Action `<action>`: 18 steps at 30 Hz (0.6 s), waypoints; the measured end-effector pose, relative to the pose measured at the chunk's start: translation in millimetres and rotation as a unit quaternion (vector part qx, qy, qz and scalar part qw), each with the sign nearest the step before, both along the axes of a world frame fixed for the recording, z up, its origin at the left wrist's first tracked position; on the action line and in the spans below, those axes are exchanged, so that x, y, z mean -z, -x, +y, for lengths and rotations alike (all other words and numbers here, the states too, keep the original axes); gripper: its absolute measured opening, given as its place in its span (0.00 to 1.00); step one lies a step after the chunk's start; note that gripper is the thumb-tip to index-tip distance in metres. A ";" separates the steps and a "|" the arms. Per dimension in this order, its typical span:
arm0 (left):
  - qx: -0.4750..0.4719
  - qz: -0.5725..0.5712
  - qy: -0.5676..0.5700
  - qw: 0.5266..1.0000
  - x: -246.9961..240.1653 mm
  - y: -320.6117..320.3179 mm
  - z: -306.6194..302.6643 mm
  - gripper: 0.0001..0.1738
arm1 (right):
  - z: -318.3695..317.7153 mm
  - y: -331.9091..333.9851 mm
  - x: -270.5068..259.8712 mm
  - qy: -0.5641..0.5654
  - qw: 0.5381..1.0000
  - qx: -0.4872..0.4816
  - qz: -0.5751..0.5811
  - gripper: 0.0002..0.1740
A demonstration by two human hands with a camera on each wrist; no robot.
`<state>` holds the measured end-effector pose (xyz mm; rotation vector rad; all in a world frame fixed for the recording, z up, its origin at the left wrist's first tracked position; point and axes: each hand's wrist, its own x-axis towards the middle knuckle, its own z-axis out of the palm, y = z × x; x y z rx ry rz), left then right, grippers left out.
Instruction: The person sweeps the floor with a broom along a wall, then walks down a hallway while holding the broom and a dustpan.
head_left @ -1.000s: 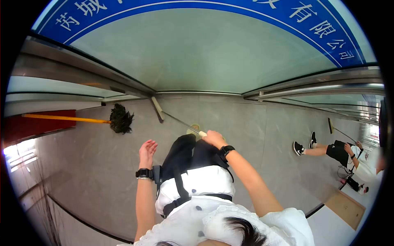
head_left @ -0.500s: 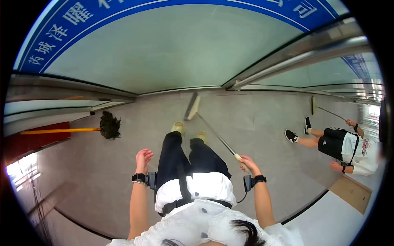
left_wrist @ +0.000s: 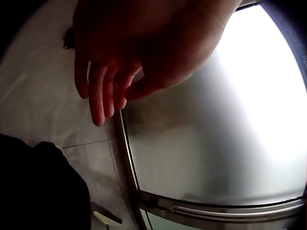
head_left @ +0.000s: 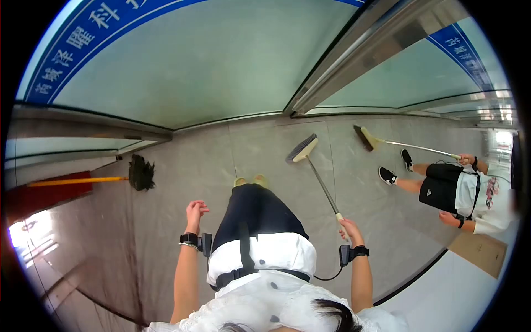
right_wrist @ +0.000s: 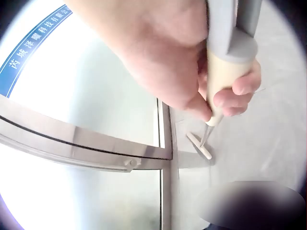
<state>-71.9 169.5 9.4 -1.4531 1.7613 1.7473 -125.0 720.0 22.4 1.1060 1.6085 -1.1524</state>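
Broom (head_left: 322, 185) on my feed: out ahead and to the right of the wearer's shoes (head_left: 239, 182), shaft slanting from the hand forward and down to the floor (head_left: 276, 160). Head of it sits crosswise on the tiles, grey bristles on the far side.

Right hand (head_left: 350, 231) has the cream handle near its upper end. Grip is snug: in the right wrist view I see fingers wrapped round from one side, thumb laid down along the handle, tip pointing toward the broom head, grey end piece (right_wrist: 233, 45) coming out above the fist. Forearm reaches forward beside the right hip, wrist near straight, camera strapped on it.

Left hand (head_left: 195, 216) holds nothing; it hangs in the air beside the left thigh. Fingers relaxed, slightly bent and a bit spread, thumb lying near them; left wrist view has them pointing downward. That forearm also goes forward, roughly parallel to the body.

Around: mop (head_left: 142, 172) well off to the left, orange handle crossing a red surface. Second person (head_left: 442, 191) at right, holding another broom (head_left: 417, 147), its head near the first but apart. Frosted glass (head_left: 221, 72) ahead, blue sign band (head_left: 72, 50) across it.
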 end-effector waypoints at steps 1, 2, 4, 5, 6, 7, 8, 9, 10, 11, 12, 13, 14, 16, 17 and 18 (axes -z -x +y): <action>0.008 0.013 0.016 1.000 -2.3 0.1 -3.6 0.11 | -7.7 -0.4 -1.6 -0.006 1.000 -0.012 0.001 0.16; 0.007 0.016 0.015 1.000 -2.0 -0.8 -9.4 0.11 | -14.9 -2.3 -3.4 -0.006 1.000 -0.007 0.006 0.15; -0.003 0.020 0.013 1.000 -1.3 -9.6 -21.3 0.11 | -28.5 -4.1 -7.4 -0.006 1.000 -0.004 0.012 0.14; -0.019 0.009 0.018 1.000 0.0 -16.9 -29.0 0.10 | -33.5 -6.2 -3.8 -0.004 1.000 -0.011 0.009 0.15; -0.035 -0.002 0.023 0.999 2.8 -27.0 -34.5 0.10 | -33.7 -10.9 0.9 -0.001 1.000 -0.017 0.007 0.17; -0.052 -0.012 0.027 0.998 2.3 -35.4 -36.3 0.10 | -33.5 -12.5 1.6 0.001 1.000 -0.023 0.004 0.18; -0.065 -0.019 0.034 0.997 2.3 -42.8 -34.0 0.10 | -30.3 -10.8 1.1 0.001 1.000 -0.019 0.005 0.18; -0.079 -0.026 0.041 0.996 2.4 -48.8 -29.3 0.10 | -26.0 -6.9 0.0 0.001 1.000 -0.014 0.006 0.18; -0.088 -0.035 0.047 0.994 2.0 -52.3 -27.5 0.10 | -24.3 -6.6 -1.7 -0.001 1.000 -0.004 0.005 0.18; -0.098 -0.031 0.048 0.994 2.3 -55.0 -27.7 0.09 | -23.9 -5.1 -0.2 -0.008 1.000 -0.013 0.002 0.18; -0.108 -0.027 0.049 0.993 3.2 -57.0 -27.8 0.09 | -23.5 -2.8 3.1 -0.015 1.000 -0.022 0.000 0.18; -0.118 -0.023 0.050 0.991 4.2 -58.2 -27.7 0.09 | -23.1 -1.1 6.6 -0.022 0.999 -0.032 -0.003 0.18; -0.118 -0.022 0.064 0.991 5.5 -60.1 -28.7 0.09 | -23.8 -3.2 9.6 -0.016 0.999 -0.029 0.002 0.18; -0.118 -0.020 0.091 0.989 6.9 -63.1 -29.2 0.09 | -25.9 -11.4 14.6 -0.004 1.000 -0.023 0.013 0.17; -0.100 -0.014 0.114 0.988 8.0 -63.0 -25.6 0.08 | -24.5 -12.6 15.6 0.000 1.000 -0.023 0.012 0.18; -0.082 -0.008 0.136 0.987 9.4 -63.3 -21.5 0.08 | -23.2 -14.3 15.4 0.004 1.000 -0.022 0.012 0.18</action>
